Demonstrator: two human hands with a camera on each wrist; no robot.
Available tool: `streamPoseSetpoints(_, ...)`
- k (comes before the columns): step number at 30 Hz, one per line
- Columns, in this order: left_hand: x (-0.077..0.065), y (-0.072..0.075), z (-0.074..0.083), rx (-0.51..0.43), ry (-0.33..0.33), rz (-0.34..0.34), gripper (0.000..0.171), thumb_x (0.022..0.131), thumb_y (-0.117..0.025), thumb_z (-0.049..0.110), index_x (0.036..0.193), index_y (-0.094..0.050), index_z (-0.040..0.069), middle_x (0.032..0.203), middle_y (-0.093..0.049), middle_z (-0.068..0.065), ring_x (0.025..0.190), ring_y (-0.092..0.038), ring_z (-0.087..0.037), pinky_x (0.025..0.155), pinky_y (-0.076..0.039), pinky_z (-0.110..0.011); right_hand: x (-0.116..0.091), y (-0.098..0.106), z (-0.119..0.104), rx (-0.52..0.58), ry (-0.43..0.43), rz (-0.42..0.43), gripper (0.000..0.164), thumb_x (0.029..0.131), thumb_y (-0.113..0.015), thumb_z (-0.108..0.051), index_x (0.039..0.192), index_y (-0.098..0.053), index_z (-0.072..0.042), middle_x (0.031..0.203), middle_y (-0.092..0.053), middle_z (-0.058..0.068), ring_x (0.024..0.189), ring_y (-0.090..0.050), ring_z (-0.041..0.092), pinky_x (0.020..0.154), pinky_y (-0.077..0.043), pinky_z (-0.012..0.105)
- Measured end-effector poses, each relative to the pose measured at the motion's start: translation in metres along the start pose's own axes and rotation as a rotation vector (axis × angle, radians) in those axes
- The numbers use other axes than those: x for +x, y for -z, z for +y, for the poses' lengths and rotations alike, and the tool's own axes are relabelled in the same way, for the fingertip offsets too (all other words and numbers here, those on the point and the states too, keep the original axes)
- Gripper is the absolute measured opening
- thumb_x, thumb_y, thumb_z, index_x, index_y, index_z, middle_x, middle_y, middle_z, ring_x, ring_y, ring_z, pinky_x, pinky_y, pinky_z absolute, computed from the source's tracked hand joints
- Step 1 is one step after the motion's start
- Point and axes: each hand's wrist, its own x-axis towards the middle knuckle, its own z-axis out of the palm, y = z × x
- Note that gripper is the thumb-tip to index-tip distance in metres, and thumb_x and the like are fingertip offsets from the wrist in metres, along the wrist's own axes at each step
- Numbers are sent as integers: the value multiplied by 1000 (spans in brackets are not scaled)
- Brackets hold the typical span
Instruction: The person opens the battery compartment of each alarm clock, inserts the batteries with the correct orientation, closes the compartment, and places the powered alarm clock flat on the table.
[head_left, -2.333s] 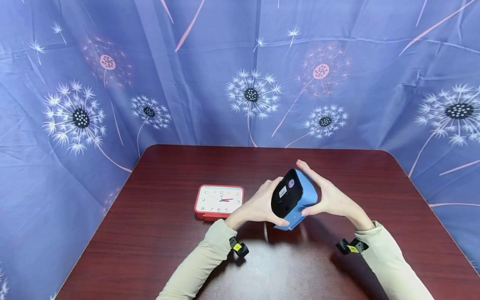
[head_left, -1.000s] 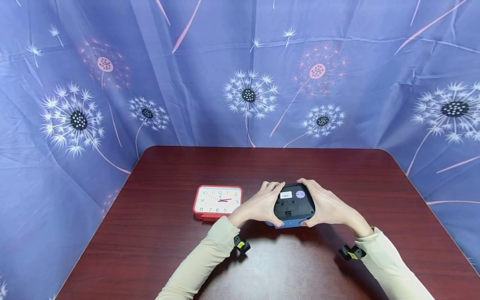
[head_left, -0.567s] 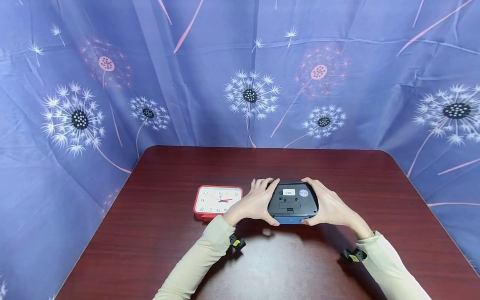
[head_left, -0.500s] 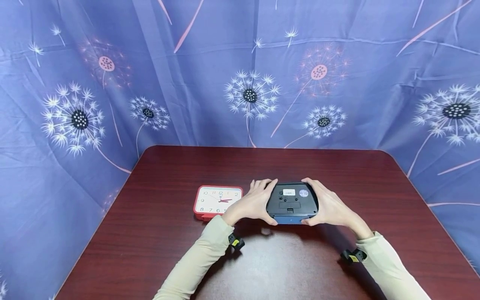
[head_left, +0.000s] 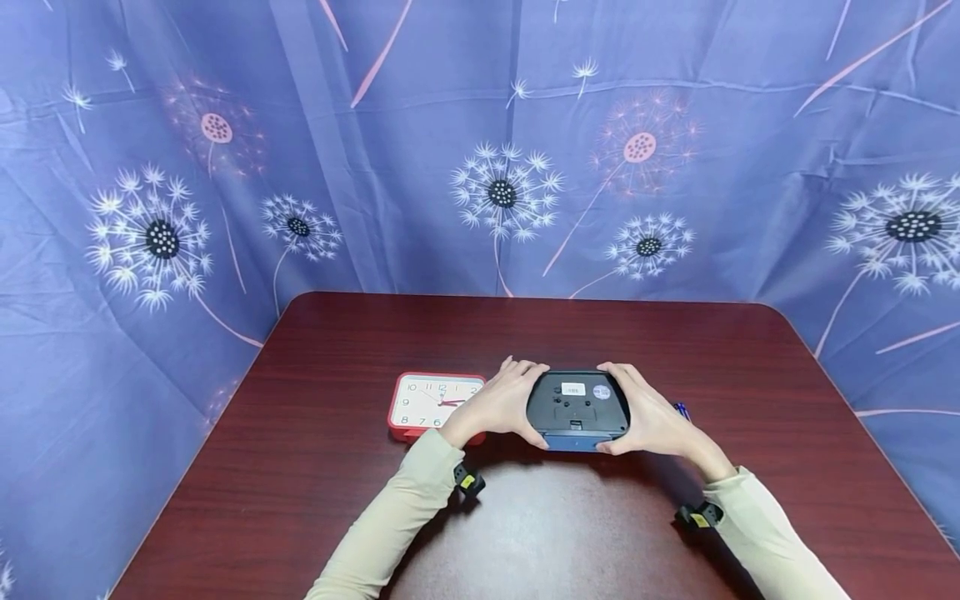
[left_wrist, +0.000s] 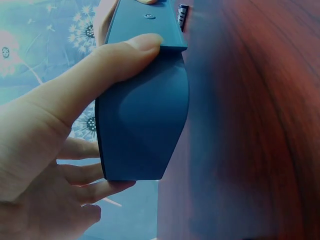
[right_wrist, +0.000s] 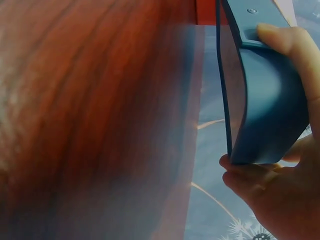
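Observation:
A blue alarm clock (head_left: 577, 408) is held above the table between both hands, its black back with a white label and a round sticker turned to the head camera. Its dial is hidden there. The left hand (head_left: 501, 405) grips one end; in the left wrist view its thumb (left_wrist: 142, 44) presses the blue base and fingers curl under the far edge. The right hand (head_left: 651, 412) grips the other end, thumb (right_wrist: 276, 37) on the base in the right wrist view. Left of these hands lies a red alarm clock (head_left: 431, 400), dial up, partly covered by the left hand.
A small blue cylinder, apparently a battery (head_left: 682, 411), lies on the dark red wooden table (head_left: 315, 500) just beyond the right hand. A blue dandelion-print curtain (head_left: 420, 167) hangs behind the table and at its sides. Both wrists carry small black cameras (head_left: 470, 482).
The blue clock was steeply tilted; the hands have turned it so its back shows level. Lately it has shifted slightly left, and the small blue cylinder has come into view behind the right hand.

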Motion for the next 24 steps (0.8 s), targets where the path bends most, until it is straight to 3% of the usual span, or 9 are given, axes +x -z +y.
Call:
streamPoseSetpoints(11, 2, -6, 0, 50, 26, -26, 114, 51, -91, 54, 141, -42, 3, 131, -55, -12, 128, -49, -23, 118, -26, -43, 2, -9, 5, -62, 16, -15, 110, 48, -91, -45, 137, -41, -3, 122, -50, 9, 105, -50, 18, 81, -50, 39)
streamPoseSetpoints(24, 2, -12, 4, 136, 51, -31, 112, 48, -90, 58, 137, -45, 5, 124, -57, -10, 121, -52, -25, 117, -29, -40, 3, -12, 6, -130, -16, -47, 113, 48, -89, -52, 138, -41, -3, 126, -51, 13, 104, -54, 22, 75, -51, 39)
